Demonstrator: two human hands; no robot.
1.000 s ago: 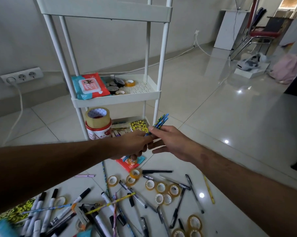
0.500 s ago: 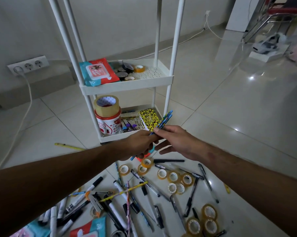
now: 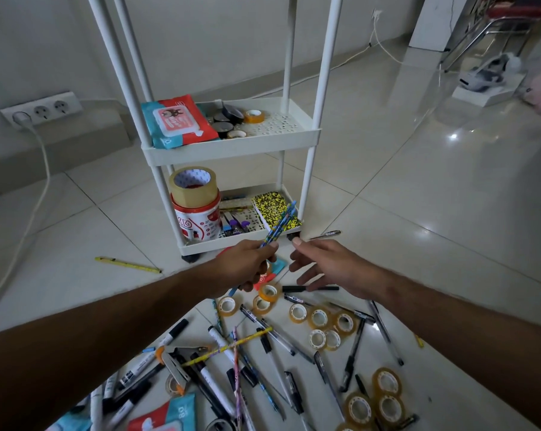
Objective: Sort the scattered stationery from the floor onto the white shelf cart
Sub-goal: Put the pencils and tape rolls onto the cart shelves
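My left hand (image 3: 247,264) grips a small bundle of blue patterned pencils (image 3: 280,225), their tips pointing up over the front of the white shelf cart's (image 3: 231,149) bottom tray. My right hand (image 3: 328,265) hovers just right of it, fingers apart and empty. The bottom tray holds a red-and-white tub topped by a big brown tape roll (image 3: 193,185), a yellow speckled notebook (image 3: 273,209) and some pens. On the middle tray lie a wet-wipes pack (image 3: 179,121) and tape rolls (image 3: 241,119). Pens, markers and small tape rolls (image 3: 320,318) litter the floor below my arms.
A yellow pencil (image 3: 127,265) lies on the tiles left of the cart and a pen (image 3: 325,234) to its right. A wall socket strip (image 3: 40,108) with a cable is at far left. A chair and a white box (image 3: 487,88) stand at the back right.
My right hand has let go of the pencil bundle and drawn slightly right; my left hand alone holds it. The view has tilted down and closer to the cart.
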